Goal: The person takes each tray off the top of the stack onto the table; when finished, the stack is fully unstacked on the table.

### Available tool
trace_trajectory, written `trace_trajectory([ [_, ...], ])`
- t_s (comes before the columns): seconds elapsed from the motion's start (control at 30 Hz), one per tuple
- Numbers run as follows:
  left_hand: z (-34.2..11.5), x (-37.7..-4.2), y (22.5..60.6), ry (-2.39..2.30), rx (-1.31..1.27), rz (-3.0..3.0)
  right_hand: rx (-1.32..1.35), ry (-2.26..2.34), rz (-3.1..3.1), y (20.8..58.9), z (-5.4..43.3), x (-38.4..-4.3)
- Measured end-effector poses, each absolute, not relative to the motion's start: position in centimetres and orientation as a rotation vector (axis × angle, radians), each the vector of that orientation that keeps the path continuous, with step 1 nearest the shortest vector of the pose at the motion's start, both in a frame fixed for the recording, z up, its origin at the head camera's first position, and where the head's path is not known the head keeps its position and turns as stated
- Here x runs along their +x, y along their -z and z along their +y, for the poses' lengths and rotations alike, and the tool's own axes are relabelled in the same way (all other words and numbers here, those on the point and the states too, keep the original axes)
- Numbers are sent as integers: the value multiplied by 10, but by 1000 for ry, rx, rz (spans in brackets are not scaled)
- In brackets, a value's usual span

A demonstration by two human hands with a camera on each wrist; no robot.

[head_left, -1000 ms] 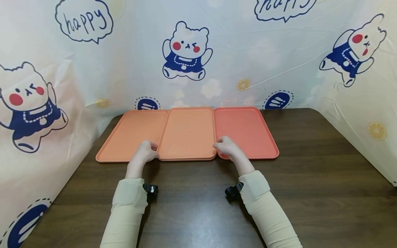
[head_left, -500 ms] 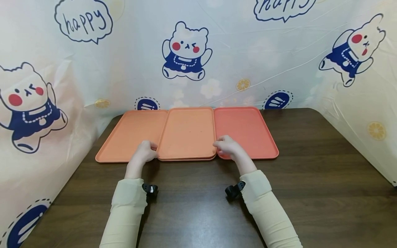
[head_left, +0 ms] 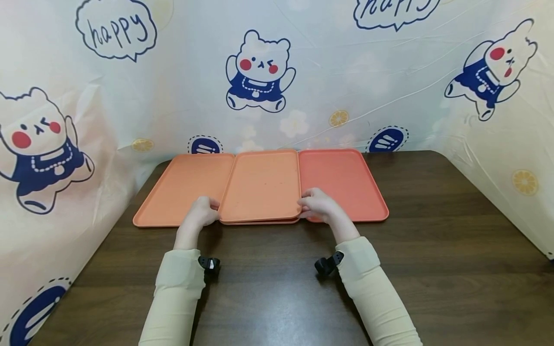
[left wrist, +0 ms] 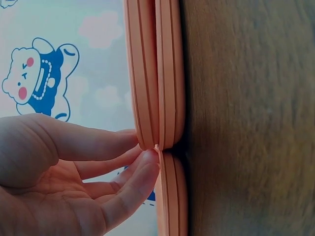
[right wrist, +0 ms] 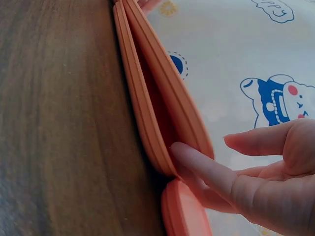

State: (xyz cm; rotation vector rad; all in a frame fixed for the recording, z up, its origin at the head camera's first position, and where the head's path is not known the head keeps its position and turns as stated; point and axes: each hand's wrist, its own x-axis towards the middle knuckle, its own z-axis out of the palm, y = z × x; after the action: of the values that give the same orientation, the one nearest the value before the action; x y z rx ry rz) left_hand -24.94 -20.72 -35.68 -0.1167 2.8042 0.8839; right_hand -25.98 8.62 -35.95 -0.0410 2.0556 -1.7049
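Observation:
In the head view, the upper orange tray (head_left: 264, 185) lies over the lower orange tray (head_left: 259, 222), its near right corner lifted. At its near left corner my left hand (head_left: 202, 211) pinches the rim; in the left wrist view the thumb (left wrist: 98, 142) touches the rim and the fingertips (left wrist: 148, 174) meet the corner. On the opposite side is my right hand (head_left: 319, 204). In the right wrist view, its index finger (right wrist: 202, 164) reaches into the wedge-shaped gap beneath the raised tray, while the thumb (right wrist: 258, 140) stays off the rim. Other right fingers are partly hidden.
Another orange tray (head_left: 186, 187) lies flush on the left and a coral-red tray (head_left: 342, 178) on the right. All rest on a dark wooden table (head_left: 268, 288) against a printed cloth (head_left: 329, 72). Wrist cameras sit on both forearms.
The upper tray's near right corner has risen, widening the gap above the lower tray. My right hand has shifted slightly upward with its fingers spread more; my left hand has barely moved.

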Motion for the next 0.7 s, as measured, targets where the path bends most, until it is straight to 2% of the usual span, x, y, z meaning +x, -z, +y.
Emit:
trace_trajectory([
  [0.7, -208, -250, 358, -870, -107, 2793, -59, 1835, 1900, 366, 84, -261],
])
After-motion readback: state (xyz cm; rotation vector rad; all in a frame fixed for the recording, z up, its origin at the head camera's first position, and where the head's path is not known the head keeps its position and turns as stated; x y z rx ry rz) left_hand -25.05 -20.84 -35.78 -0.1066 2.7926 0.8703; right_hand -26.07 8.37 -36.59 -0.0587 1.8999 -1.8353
